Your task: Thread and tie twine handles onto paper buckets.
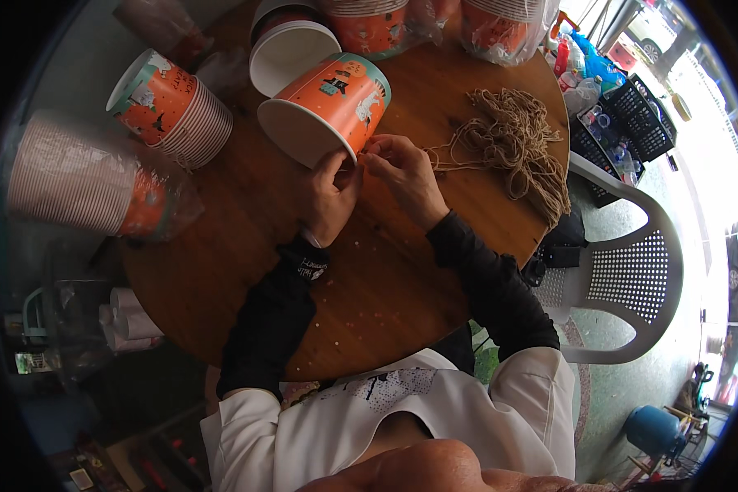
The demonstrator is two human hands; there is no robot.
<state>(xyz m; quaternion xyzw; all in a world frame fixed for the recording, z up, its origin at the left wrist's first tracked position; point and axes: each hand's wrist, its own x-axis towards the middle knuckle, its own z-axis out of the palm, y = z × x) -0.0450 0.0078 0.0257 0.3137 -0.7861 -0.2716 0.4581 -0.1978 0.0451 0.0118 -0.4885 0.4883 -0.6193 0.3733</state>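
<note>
An orange paper bucket (336, 94) with cartoon figures and a pale green band lies tilted on the round table, its white round end toward me. At its lower edge, my left hand (330, 201) is closed, thumb and forefinger pinched at the rim. My right hand (407, 176) is just beside it, fingertips pinched together near the same rim. A strand of brown twine leads from a loose heap of twine (521, 143) on the right toward my right hand. The exact spot between my fingertips is too small to make out.
Stacked orange paper buckets (172, 115) lean at the left, beside a plastic-wrapped stack (82, 180). More stacks (369, 29) and a white-mouthed bucket (293, 57) line the far side. A grey plastic chair (631, 275) and black crates (623, 131) stand right of the wooden table (369, 328).
</note>
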